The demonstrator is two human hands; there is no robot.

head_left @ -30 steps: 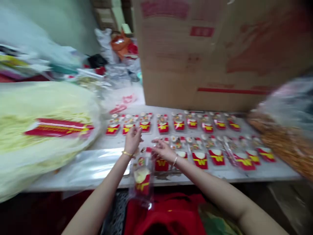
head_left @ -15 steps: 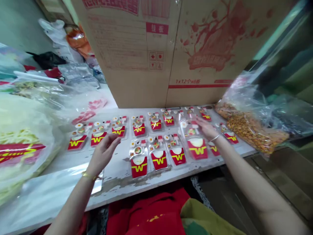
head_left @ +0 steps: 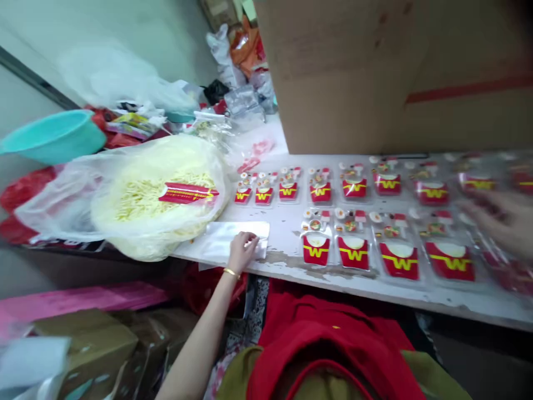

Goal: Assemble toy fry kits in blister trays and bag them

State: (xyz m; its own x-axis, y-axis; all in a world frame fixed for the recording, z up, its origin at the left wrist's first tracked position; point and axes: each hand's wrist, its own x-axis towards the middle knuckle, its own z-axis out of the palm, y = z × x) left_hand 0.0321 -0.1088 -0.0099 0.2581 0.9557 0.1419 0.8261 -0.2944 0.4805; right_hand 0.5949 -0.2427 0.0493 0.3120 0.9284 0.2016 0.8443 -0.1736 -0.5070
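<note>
Left hand (head_left: 244,250) half-curled on clear bags (head_left: 213,240) at the counter's (head_left: 283,223) near edge; grip unclear. Right hand (head_left: 506,222) blurred, over red packets (head_left: 353,253) at far right; hold cannot be told. Packets lie in two rows before a cardboard box (head_left: 345,83).

Lighting: indoor, cool, moderate; pale wall (head_left: 137,28), far left, and worktop (head_left: 285,230), centre, brightest. Dim: cardboard carton (head_left: 353,83), far right, darkening toward the upper corner; deep shadow beneath the worktop. Glare: white sheen on clear plastic bags (head_left: 216,239), near left; small highlights on the transparent blister packs (head_left: 315,248). Blur: right hand (head_left: 508,222) heavily smeared, adjoining packs streaked; left hand (head_left: 242,250) only slightly soft; carton's red stripe (head_left: 466,91) fuzzy. Distortion: wide-angle stretching at both sides, turquoise basin (head_left: 54,139) at far left elongated.
</note>
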